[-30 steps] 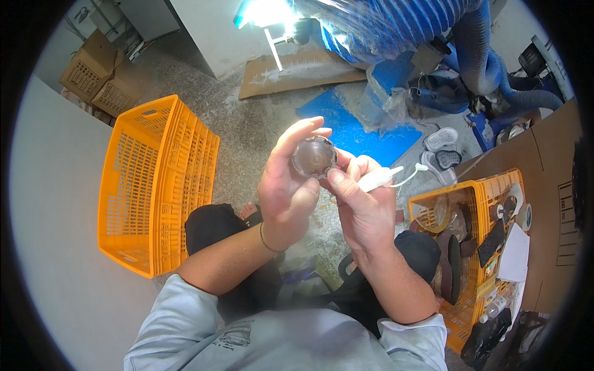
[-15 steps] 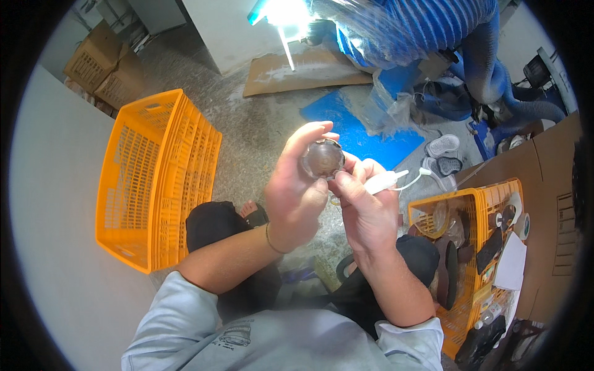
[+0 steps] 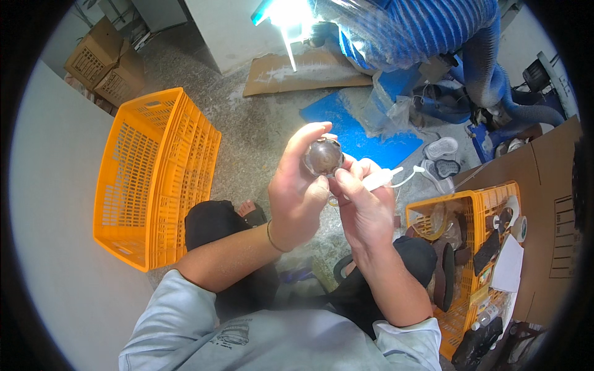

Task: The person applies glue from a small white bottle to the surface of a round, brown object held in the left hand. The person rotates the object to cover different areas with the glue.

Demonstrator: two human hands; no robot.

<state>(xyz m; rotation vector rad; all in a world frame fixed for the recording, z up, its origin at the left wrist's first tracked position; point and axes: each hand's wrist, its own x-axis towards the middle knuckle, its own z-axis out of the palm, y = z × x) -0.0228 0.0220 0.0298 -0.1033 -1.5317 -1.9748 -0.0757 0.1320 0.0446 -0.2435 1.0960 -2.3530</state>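
Observation:
In front of my chest, my left hand [image 3: 294, 201] is closed around a round, dark grey-brown, glossy ball-like piece [image 3: 323, 158]. Its edge looks uneven and pale in places, and the palm side is hidden. My right hand [image 3: 365, 213] is closed on a small white squeeze bottle [image 3: 377, 179] with a narrow nozzle. A white cap [image 3: 419, 169] hangs off it by a thin curved strap. The nozzle points away from the round piece, to the right. My right thumb and fingertips meet the lower right edge of the piece, beside my left thumb.
Stacked yellow crates [image 3: 158, 179] stand at left. Another yellow crate [image 3: 455, 334], loaded with discs, tape and paper, stands at right by a cardboard sheet [image 3: 544, 229]. Ahead are a blue floor sheet [image 3: 383, 145], white sandals [image 3: 441, 148], a blue hose [image 3: 427, 31] and a bright lamp [image 3: 294, 15].
The round piece appears slightly turned in my fingers. My right hand and the white bottle have shifted a little left; both grips stay the same.

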